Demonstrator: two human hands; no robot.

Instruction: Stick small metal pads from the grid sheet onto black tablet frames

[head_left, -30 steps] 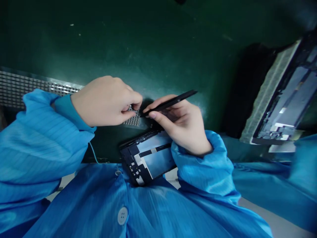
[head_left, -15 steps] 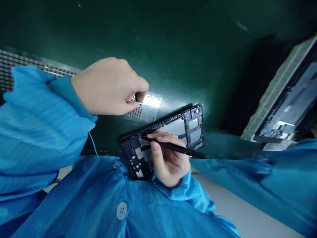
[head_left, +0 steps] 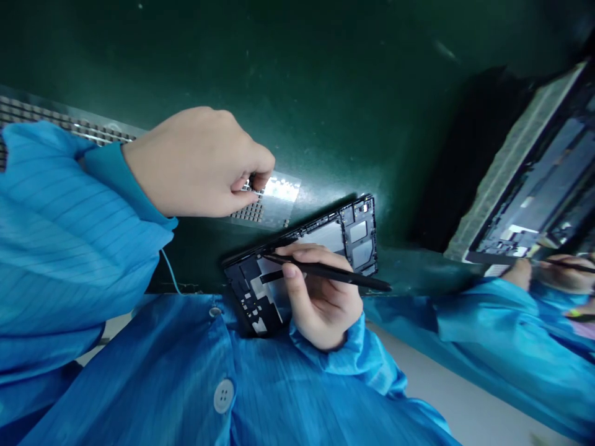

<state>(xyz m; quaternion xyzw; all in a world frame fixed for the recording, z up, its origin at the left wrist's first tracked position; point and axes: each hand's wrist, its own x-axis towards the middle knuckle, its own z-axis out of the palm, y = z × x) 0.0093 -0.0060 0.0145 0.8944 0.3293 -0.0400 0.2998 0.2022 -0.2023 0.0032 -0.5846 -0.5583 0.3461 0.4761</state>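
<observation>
My left hand [head_left: 199, 164] is closed in a pinch over a clear sheet of small dark pads [head_left: 248, 212]. What lies between its thumb and forefinger is too small to make out. Below and to the right, an opened tablet [head_left: 357, 232] lies tilted near the table's front edge, its inner frame facing up. My right hand [head_left: 320, 300] rests over it, fingers closed round slim black tweezers [head_left: 344, 275]. Their tip points left at the tablet's upper long edge; whether it touches is unclear. This hand covers the tablet's middle.
The sheet's far part runs left behind my blue sleeve [head_left: 83, 192]. At right, a second opened device [head_left: 530, 204] rests on a padded block [head_left: 488, 186]. A co-worker's hand [head_left: 567, 272] holds a dark slim tool beside it. The table [head_left: 325, 80] is dark green.
The view has shifted slightly to the right. A co-worker's hands have come into sight at the right edge. My right hand and the tweezers turned a little; my left hand keeps its pinch.
</observation>
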